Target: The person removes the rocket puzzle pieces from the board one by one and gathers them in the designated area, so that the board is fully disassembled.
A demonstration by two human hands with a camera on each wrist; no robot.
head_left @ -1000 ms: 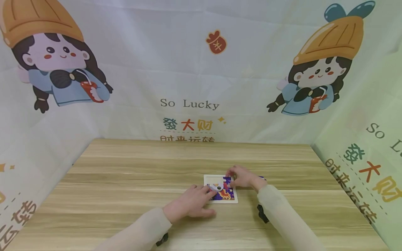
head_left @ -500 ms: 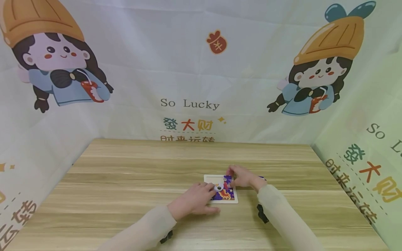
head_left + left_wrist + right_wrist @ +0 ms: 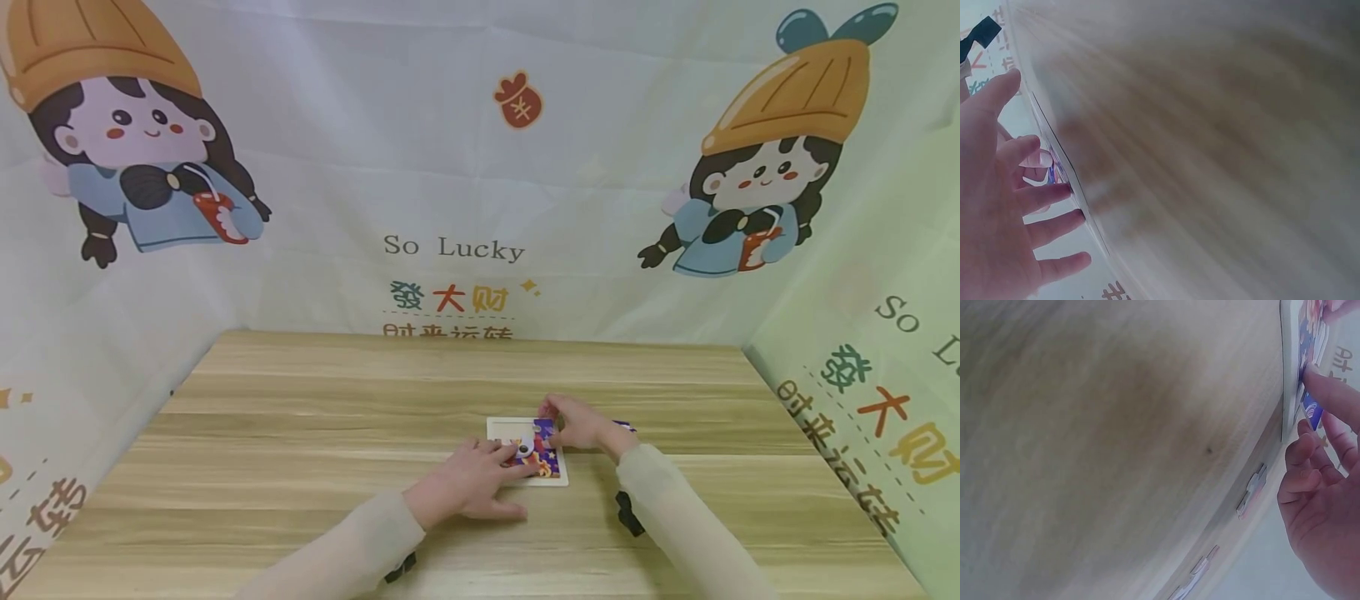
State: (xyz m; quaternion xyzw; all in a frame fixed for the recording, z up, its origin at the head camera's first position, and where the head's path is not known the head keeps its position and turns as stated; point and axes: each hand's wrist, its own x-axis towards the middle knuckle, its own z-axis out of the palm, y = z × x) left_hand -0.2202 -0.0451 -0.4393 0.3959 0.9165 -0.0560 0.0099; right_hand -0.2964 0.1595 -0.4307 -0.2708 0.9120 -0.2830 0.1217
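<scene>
While a printed figure (image 3: 135, 167) in an orange hat is decorating the cloth backdrop (image 3: 337, 108) at the left, your left sleeve (image 3: 345, 546) is reaching over the wooden table (image 3: 300, 408). Next to it, your left hand (image 3: 467, 481) is lying with the fingers spread, and some of its fingertips are resting on the puzzle. The puzzle's white tray (image 3: 511, 428) is lying flat on the table, between your two hands; its upper left part is showing a pale floor, and the joined pieces (image 3: 553, 467) are showing purple and orange colours. At the tray's right side, your right hand (image 3: 579, 423) is pinching a purple piece (image 3: 1314, 411) between thumb and fingers; in the right wrist view this piece is standing tilted. Further right, a purple loose piece (image 3: 625, 426) is partly hiding behind your right wrist. A second printed figure (image 3: 761, 167) is decorating the backdrop above your right sleeve (image 3: 682, 517).
</scene>
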